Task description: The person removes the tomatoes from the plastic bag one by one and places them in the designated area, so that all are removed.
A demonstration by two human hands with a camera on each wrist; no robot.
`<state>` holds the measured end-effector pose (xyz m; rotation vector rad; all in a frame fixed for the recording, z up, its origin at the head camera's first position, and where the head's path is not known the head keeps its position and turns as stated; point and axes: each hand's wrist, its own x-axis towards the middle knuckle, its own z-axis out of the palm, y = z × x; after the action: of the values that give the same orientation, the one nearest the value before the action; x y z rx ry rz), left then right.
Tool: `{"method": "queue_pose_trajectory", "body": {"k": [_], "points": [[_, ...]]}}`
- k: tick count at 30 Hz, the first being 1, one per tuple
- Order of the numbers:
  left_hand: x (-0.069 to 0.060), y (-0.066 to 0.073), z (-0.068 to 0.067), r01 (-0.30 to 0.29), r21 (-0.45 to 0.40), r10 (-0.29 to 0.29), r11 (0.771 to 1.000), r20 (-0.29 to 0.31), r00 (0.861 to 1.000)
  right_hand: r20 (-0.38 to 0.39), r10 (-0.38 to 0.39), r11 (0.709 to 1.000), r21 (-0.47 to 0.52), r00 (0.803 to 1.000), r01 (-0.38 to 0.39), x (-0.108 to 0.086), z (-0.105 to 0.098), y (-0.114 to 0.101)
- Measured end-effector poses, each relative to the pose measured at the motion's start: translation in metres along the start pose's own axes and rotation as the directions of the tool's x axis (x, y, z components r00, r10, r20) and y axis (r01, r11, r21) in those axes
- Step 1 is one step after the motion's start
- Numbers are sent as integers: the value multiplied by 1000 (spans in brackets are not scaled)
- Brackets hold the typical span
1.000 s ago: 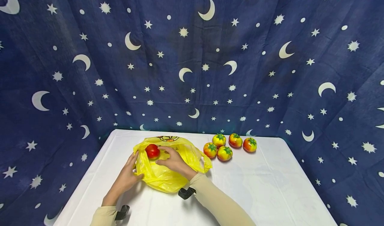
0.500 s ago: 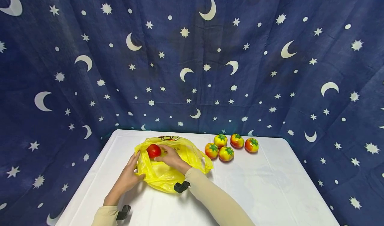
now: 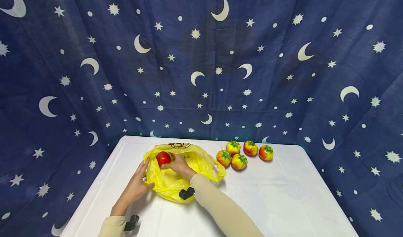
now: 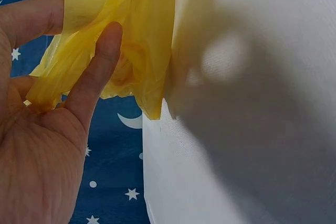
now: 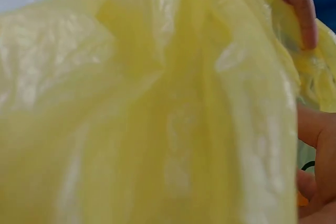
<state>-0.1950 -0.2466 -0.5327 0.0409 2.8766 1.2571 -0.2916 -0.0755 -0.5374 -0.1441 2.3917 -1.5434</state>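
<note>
A yellow plastic bag [image 3: 171, 191] lies on the table with its mouth spread toward me. Inside it, on the left, sits a round red tomato [image 3: 162, 159]. My left hand [image 3: 136, 186] holds the bag's left edge, the thin plastic between thumb and fingers in the left wrist view. Reaching into the mouth, my right hand [image 3: 181, 167] has thumb and fingers curved against the tomato's right side. In the right wrist view the bag [image 5: 157, 103] covers most of the picture, with part of the right hand [image 5: 317, 150] at the right edge; the tomato is hidden there.
Several yellow-red tomatoes [image 3: 239, 162] with green tops stand right of the bag. The white-covered table [image 3: 292, 188] ends at a dark blue curtain [image 3: 201, 55] with moons and stars on the back and both sides.
My right hand has moved left and its fingers have closed in from beside the tomato to touch it. The left hand stays at the bag's edge. The head view has shifted slightly.
</note>
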Motion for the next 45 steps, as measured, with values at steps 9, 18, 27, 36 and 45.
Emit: {"method": "queue_pose_trajectory", "body": {"k": [9,18,27,36,45], "points": [[1,1,-3,-2,-3,2,1000,-1,1000,-38,28,1000,9,999,-28,7,8,1],[-1,-1,-1,-22,-15,21,1000,-7,1000,-73,25,999,-40,997,-28,9,13,2],[1,-3,1,-53,-11,53,999,-33,998,-71,15,999,-38,997,-18,9,13,2],[1,-2,-6,-35,12,36,999,-44,998,-40,-3,1000,-9,999,3,2,9,-6],[-2,-6,-4,-29,15,30,999,-34,999,7,-37,998,-51,999,38,-13,2,-6]]}}
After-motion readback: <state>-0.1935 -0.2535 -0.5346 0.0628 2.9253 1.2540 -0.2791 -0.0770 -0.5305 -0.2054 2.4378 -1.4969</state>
